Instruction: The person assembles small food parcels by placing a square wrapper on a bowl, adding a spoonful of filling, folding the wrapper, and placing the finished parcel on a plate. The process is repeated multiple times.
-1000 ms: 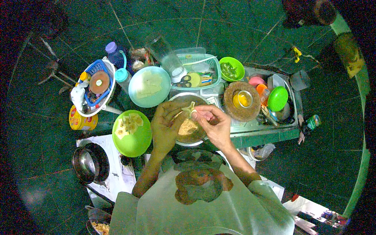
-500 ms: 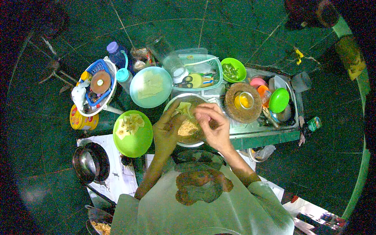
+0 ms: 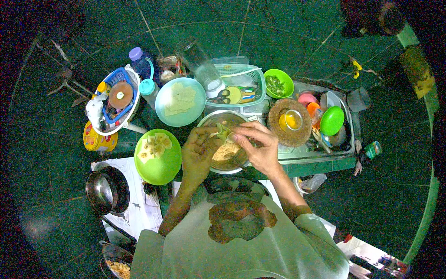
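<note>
My left hand [image 3: 200,151] and my right hand [image 3: 258,144] meet over a metal bowl [image 3: 204,122], pinching a pale dumpling wrapper [image 3: 225,132] between their fingertips. The wrapper is partly folded, its edges drawn upward; whatever lies inside is hidden. Below my hands the bowl holds a crumbly, light-brown filling [image 3: 225,155]. To the left, a green plate [image 3: 159,171] carries several folded dumplings [image 3: 154,147]. A pale blue plate [image 3: 197,115] behind it has flat square wrappers [image 3: 180,100] on it.
A round wooden board [image 3: 277,136] bears a glass of yellow liquid [image 3: 292,120], right of the bowl. Behind are a green bowl of chopped greens [image 3: 277,86] and a utensil basket [image 3: 262,96]. Dishes crowd a tray [image 3: 351,135] at right; a dark pan [image 3: 101,192] sits at left.
The wrapper was spread flatter with its points showing; now it is folded up and narrower. My right hand has shifted slightly right, its fingers closer on the wrapper's edge.
</note>
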Demonstrator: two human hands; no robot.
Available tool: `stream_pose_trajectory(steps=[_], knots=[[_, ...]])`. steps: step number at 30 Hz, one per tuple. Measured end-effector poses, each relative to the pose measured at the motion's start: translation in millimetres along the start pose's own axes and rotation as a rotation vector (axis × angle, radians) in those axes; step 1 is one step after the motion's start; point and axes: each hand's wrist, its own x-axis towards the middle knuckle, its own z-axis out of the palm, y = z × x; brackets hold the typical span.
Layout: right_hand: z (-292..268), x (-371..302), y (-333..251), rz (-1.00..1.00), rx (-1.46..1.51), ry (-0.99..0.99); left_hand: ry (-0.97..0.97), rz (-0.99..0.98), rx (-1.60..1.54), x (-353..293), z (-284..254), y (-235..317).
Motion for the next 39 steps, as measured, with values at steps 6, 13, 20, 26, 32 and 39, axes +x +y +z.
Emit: stream_pose_trajectory(steps=[6, 13, 20, 26, 32, 39], knots=[[2, -2, -3, -0.088, -0.065, 0.015, 0.075, 0.078, 0.062, -5, -2, -12], [3, 1, -4, -0.151, -0.096, -0.006, 0.121, 0.121, 0.114, -9, 0, -16], [4, -1, -4, -0.246, -0.178, -0.07, 0.168, 0.058, 0.108, -13, -9, -14], [16, 0, -5, -0.336, -0.23, -0.167, 0.205, 0.056, 0.079, -23, -23, -24], [38, -1, 0, -0.237, -0.189, -0.275, 0.298, 0.033, 0.097, -38, -33, -17], [72, 2, -8, -0.23, -0.082, -0.385, 0.392, 0.022, 0.172, -55, -63, -26]])
